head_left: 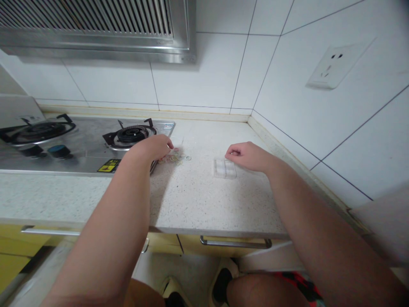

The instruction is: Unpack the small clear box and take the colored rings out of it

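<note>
Small coloured rings that look like rubber bands (175, 158) lie in a loose pile on the counter, right of the stove. My left hand (157, 146) is over the pile's left end with its fingers curled downward; whether anything is in them is hidden. A clear plastic box with compartments (225, 169) sits to the right of the pile. At its upper right corner is my right hand (246, 155), thumb and fingers pinched together. What that pinch holds, if anything, is too small to make out.
A steel gas stove (86, 140) with two burners fills the left of the counter (198, 200). Above it hangs a range hood (179, 47). The tiled wall (319, 128) with a socket (335, 64) bounds the right side. A drawer handle (236, 243) sits below the counter's edge.
</note>
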`<action>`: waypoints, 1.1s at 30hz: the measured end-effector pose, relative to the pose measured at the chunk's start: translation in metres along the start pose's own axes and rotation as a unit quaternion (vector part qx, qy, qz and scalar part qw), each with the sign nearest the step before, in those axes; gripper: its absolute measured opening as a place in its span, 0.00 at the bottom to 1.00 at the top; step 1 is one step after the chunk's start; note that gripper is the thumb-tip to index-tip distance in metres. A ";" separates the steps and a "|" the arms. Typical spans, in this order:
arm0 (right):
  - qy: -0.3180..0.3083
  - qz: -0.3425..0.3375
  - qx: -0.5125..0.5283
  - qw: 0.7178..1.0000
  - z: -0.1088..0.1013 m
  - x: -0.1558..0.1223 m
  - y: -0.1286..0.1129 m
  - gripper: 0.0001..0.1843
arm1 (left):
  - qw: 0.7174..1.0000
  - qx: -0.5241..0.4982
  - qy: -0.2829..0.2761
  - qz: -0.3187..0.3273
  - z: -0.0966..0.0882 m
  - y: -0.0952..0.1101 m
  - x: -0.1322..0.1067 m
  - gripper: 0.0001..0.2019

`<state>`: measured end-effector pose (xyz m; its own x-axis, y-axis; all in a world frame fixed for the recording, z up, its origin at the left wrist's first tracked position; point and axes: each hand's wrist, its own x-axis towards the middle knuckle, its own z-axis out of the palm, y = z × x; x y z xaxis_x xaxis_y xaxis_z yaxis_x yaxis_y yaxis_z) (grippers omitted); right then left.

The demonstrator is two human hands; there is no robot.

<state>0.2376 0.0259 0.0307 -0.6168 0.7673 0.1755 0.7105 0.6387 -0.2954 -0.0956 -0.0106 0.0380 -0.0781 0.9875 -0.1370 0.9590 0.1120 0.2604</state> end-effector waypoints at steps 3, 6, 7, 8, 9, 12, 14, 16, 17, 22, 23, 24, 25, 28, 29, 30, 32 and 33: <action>-0.004 0.001 -0.002 1.000 0.000 -0.001 0.000 0.13 | 0.999 0.030 -0.039 0.007 -0.002 -0.002 -0.003 0.33; -0.004 0.000 -0.001 1.000 0.000 -0.001 0.001 0.12 | 0.994 0.074 -0.081 0.017 -0.005 0.002 -0.011 0.40; -0.003 0.000 0.000 1.000 0.000 -0.001 0.001 0.12 | 0.993 0.076 -0.089 0.017 -0.006 0.003 -0.013 0.42; -0.002 -0.001 0.000 1.000 0.000 0.000 0.001 0.12 | 0.993 0.077 -0.092 0.020 -0.007 0.005 -0.015 0.43; -0.002 -0.002 -0.001 1.000 0.000 0.000 0.001 0.12 | 0.993 0.075 -0.092 0.024 -0.006 0.006 -0.016 0.43; -0.001 -0.001 -0.005 1.000 0.001 0.001 0.001 0.12 | 0.993 0.079 -0.080 0.038 -0.003 0.008 -0.013 0.41; -0.001 0.000 -0.005 1.000 0.001 0.001 0.000 0.12 | 0.995 0.057 -0.077 0.036 0.000 0.010 -0.009 0.38; 0.000 0.000 -0.005 1.000 0.001 0.000 0.000 0.12 | 0.996 0.031 -0.073 0.029 0.003 0.013 -0.006 0.31; 0.000 0.000 -0.004 1.000 0.001 0.000 0.000 0.12 | 0.997 0.023 -0.069 0.030 0.004 0.014 -0.005 0.26; -0.007 0.008 0.001 1.000 0.000 0.000 -0.001 0.13 | 0.998 0.031 -0.034 0.048 0.002 0.021 -0.008 0.10; -0.008 0.008 0.002 1.000 0.000 0.000 -0.002 0.13 | 0.998 0.029 -0.025 0.052 0.001 0.021 -0.009 0.10; -0.008 0.008 0.002 1.000 0.000 0.000 -0.002 0.13 | 0.998 0.026 -0.016 0.053 0.000 0.022 -0.009 0.10; -0.009 0.007 0.003 1.000 -0.001 0.000 -0.002 0.13 | 0.998 0.023 -0.007 0.054 -0.001 0.022 -0.010 0.11; -0.011 0.009 0.005 1.000 -0.001 0.000 -0.002 0.12 | 0.998 0.017 0.017 0.057 -0.002 0.018 -0.009 0.14; -0.012 0.011 0.004 1.000 -0.001 0.000 -0.002 0.12 | 0.997 0.019 0.023 0.066 -0.002 0.017 -0.008 0.15; -0.012 0.011 0.002 1.000 -0.001 0.000 -0.002 0.12 | 0.996 0.027 0.028 0.083 -0.001 0.015 -0.007 0.17; -0.013 0.012 -0.001 1.000 -0.001 0.000 -0.003 0.12 | 0.988 0.061 0.040 0.138 0.002 0.014 -0.004 0.22; -0.013 0.011 -0.001 1.000 0.000 0.000 -0.003 0.12 | 0.981 0.077 0.048 0.169 0.004 0.014 -0.003 0.23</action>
<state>0.2355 0.0244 0.0319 -0.6093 0.7798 0.1437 0.7253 0.6213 -0.2964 -0.0809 -0.0122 0.0377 0.2342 0.9719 0.0249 0.9636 -0.2355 0.1265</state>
